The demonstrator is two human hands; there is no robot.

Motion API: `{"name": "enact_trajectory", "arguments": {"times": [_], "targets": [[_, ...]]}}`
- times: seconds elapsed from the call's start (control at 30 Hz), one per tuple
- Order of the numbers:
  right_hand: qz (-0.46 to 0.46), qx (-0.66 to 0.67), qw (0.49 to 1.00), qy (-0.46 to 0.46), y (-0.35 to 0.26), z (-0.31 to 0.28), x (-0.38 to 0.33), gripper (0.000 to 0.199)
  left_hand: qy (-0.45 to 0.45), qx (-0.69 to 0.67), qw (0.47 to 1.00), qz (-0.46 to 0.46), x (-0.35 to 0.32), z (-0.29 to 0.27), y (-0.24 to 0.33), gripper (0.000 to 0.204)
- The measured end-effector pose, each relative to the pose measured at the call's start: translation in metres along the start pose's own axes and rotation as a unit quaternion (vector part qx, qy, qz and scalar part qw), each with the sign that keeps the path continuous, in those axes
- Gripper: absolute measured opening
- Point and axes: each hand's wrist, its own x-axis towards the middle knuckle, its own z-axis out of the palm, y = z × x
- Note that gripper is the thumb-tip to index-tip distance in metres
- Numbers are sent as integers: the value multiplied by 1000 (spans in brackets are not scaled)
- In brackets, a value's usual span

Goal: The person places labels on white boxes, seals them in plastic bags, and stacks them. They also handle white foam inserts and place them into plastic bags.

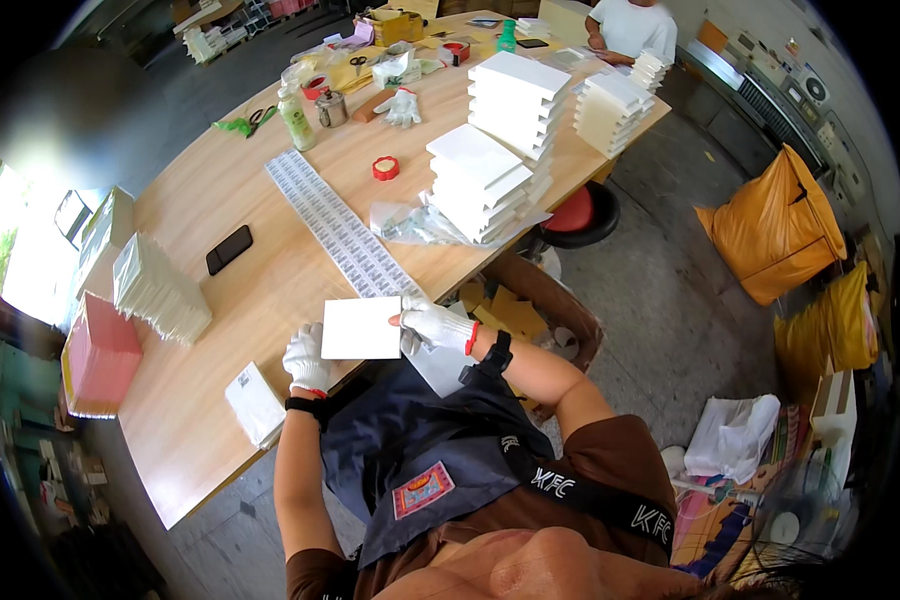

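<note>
**Head view: gloved hands hold a white square card**

Both hands pinch the white square card [361, 328] at the table's [270, 290] near edge: left hand [306, 362] on its left side, right hand [434, 325] on its right. A label strip [345, 232] lies just beyond.

Daylight was bright and even across the wooden table [270, 250]; a window [20, 260] at the left rim was blown out to white glare; shadows under the stacked white boxes [490, 180] were soft and short; the fisheye bent the table edges toward the rim; the corners fell to black; a blurred grey smear hung at upper left.
</note>
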Motion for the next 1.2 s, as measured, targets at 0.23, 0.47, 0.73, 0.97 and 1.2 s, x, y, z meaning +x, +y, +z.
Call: {"name": "enact_trajectory", "arguments": {"times": [0.23,0.47,0.73,0.97,1.2], "targets": [[57,53,997,-16,79,-37,38,25,28,-27,998,45,2,12,-12,17],[160,-33,984,67,51,-30,17,22,15,-89,995,31,-7,-10,-9,24],[138,22,990,17,49,-29,8,24,3,-64,998,-1,-9,2,-14,38],[170,41,984,-32,72,-52,11,19,-34,-70,997,-6,-25,-21,16,29],[179,53,982,11,88,-46,19,15,30,-101,994,-21,-23,-8,9,22]]}}
